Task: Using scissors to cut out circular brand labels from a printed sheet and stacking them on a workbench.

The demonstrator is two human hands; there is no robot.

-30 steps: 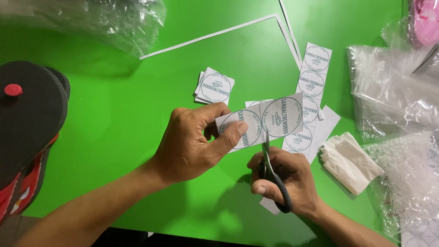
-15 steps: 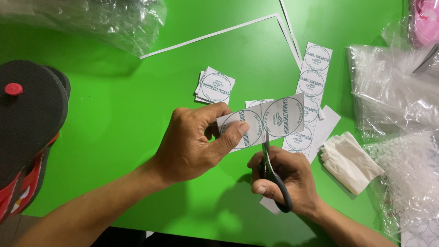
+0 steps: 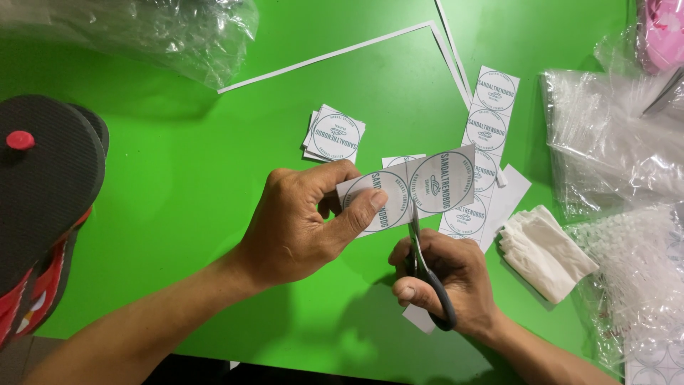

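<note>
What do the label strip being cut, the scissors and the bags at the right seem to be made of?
Label strip in the left hand: thin matte white paper or sticker stock; it bends slightly. Scissors in the right hand: shiny metal blades, dark handle loops, probably plastic. Bags: clear thin plastic film, crinkled and glossy.

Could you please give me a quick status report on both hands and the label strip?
Left hand pinching label strip. Right hand working scissors, blades at strip's lower edge between two round labels. Nothing blocking the cut.
</note>
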